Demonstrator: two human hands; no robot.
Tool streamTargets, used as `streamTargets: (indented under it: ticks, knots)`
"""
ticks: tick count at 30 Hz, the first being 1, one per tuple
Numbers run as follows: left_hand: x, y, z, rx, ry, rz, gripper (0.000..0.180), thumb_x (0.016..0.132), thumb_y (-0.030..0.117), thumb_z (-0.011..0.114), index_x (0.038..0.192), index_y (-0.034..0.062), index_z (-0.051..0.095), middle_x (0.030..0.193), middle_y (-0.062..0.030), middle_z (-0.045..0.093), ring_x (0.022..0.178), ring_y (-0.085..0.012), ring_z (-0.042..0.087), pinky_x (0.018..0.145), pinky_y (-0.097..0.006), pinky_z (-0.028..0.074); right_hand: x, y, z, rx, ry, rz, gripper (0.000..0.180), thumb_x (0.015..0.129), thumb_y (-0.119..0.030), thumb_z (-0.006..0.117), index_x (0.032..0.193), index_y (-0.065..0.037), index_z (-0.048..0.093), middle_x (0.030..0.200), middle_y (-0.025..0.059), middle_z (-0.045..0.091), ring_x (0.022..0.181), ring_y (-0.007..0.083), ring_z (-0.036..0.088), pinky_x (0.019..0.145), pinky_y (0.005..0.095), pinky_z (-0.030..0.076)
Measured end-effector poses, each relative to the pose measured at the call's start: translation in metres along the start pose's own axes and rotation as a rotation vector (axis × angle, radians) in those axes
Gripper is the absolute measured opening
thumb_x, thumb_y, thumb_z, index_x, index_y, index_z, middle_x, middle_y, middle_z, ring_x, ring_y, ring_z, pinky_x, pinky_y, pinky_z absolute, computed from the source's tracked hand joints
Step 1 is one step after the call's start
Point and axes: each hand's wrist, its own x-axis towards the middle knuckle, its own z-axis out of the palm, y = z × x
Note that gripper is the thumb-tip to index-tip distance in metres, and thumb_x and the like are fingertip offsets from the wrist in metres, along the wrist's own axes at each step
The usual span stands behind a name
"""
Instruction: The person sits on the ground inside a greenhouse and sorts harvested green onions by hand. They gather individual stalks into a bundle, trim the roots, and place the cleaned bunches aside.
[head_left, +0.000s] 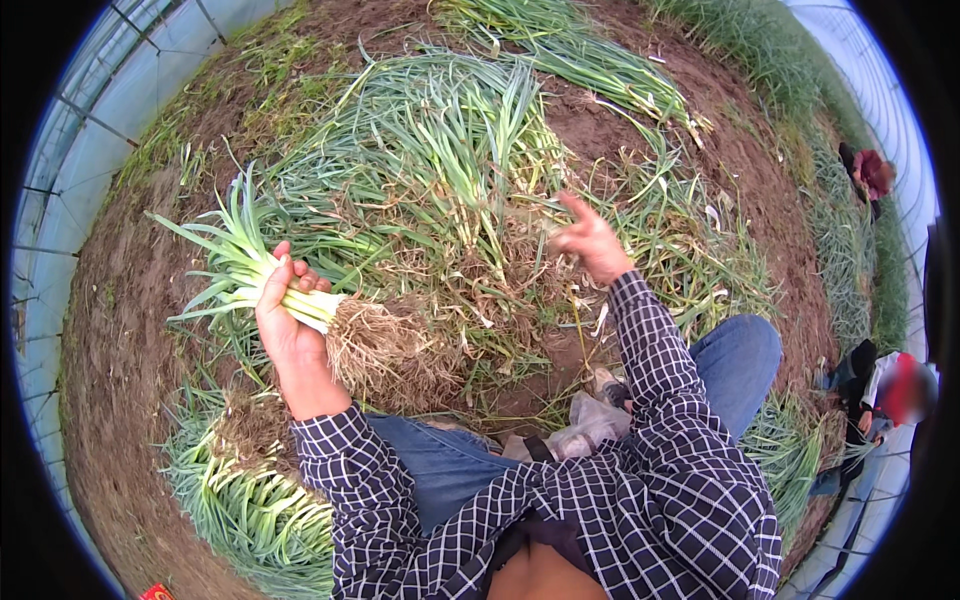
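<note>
In my left hand [291, 300] is a bunch of leek-like plants [243, 262], gripped around the pale stems. Green leaves fan out to the upper left, and a thick tuft of brown roots hangs on the other side. My right hand [592, 240] hovers over the loose leaves with nothing in it; the index finger is stretched out and the fingers are apart, a little blurred. Beyond the hands a wide heap of pulled plants [440, 130] covers the ground, its roots and dry, yellowed leaves lying toward me.
By my left knee lies a neat pile of bunched plants [270, 510]. A crumpled clear plastic bag [590, 425] sits between my legs. More plants [570, 50] lie at the far side. Two other people [870, 175] are at the right, near the plastic greenhouse wall [890, 90].
</note>
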Motion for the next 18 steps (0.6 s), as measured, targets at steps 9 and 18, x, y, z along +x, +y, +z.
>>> streamTargets:
  ticks: [9, 18]
  knots:
    - [0.007, -0.008, 0.009, -0.029, -0.009, -0.031, 0.028, 0.084, 0.009, 0.055, 0.111, 0.0050, 0.050, 0.071, -0.0027, 0.052, 0.059, -0.0102, 0.046, 0.057, -0.028, 0.038, -0.004, 0.145, -0.074, 0.358, 1.293, 0.331, 0.038, 0.090, -0.021, 0.047, 0.113, 0.009, 0.045, 0.121, 0.0218, 0.047, 0.109, 0.0279, 0.049, 0.095, 0.0374, 0.038]
    - [0.007, -0.015, 0.014, 0.046, 0.017, -0.041, 0.031, 0.081, 0.007, 0.055, 0.111, 0.0052, 0.050, 0.072, -0.0039, 0.051, 0.058, -0.0115, 0.045, 0.057, -0.029, 0.038, 0.095, 0.119, 0.082, -0.757, 0.247, 0.162, 0.028, 0.081, -0.014, 0.056, 0.103, 0.003, 0.057, 0.099, 0.0194, 0.061, 0.091, 0.0292, 0.059, 0.083, 0.0379, 0.045]
